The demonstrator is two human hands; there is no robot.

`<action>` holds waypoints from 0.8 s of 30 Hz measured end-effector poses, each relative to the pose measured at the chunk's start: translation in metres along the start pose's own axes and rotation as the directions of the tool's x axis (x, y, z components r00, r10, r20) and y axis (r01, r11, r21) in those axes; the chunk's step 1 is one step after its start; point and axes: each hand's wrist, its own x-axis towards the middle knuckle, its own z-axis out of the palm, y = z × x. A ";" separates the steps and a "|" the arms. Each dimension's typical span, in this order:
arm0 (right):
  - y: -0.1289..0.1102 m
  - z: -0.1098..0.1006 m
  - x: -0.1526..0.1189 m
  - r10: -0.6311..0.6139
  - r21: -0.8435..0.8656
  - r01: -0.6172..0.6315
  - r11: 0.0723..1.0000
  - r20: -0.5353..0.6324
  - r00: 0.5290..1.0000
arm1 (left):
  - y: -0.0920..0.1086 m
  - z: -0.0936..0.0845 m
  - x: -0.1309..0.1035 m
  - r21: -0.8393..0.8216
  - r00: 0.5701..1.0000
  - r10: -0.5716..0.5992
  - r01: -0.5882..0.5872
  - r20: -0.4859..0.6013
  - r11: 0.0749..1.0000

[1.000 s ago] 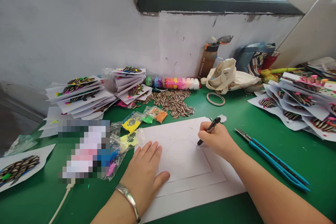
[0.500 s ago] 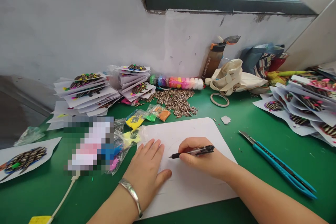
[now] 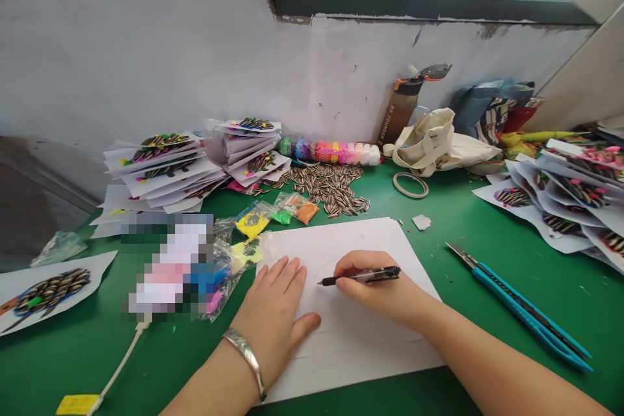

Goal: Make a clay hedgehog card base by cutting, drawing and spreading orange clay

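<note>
White paper (image 3: pixel 361 364) lies on the green table, with a faint curved line near its middle. My left hand (image 3: pixel 277 312) rests flat on the paper's left side, fingers spread, a silver bracelet at the wrist. My right hand (image 3: pixel 375 289) is closed round a black pen (image 3: pixel 383 275). The pen slants, its tip pointing left at the middle of the paper; whether it touches the sheet cannot be told. Nearest my left hand are small bags of coloured clay (image 3: pixel 251 221).
Sunflower seeds (image 3: pixel 334 188) lie behind the paper. A blue cutter (image 3: pixel 521 305) and a tape roll (image 3: pixel 410 185) are to the right. Stacks of decorated sheets (image 3: pixel 163 172) stand left and right (image 3: pixel 560 208). A bottle (image 3: pixel 400 114) and a cloth bag (image 3: pixel 433 143) are by the wall.
My right hand has moved the pen tip slightly up the paper. My left hand keeps its place on the sheet. The view has shifted a little.
</note>
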 end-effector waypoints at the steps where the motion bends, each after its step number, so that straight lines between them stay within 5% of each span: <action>1: 0.000 0.000 0.000 -0.004 -0.007 0.004 1.000 0.004 1.000 | 0.000 0.000 0.000 -0.001 1.000 0.001 -0.001 -0.005 1.000; 11: 0.003 0.000 0.000 -0.045 -0.064 0.048 0.997 0.043 0.998 | 0.000 0.000 0.002 -0.001 1.000 0.006 -0.006 -0.023 1.000; 24: 0.005 -0.020 0.002 0.139 -0.035 -0.138 0.990 0.057 0.989 | 0.000 -0.002 0.001 0.019 1.000 0.008 -0.007 -0.011 1.000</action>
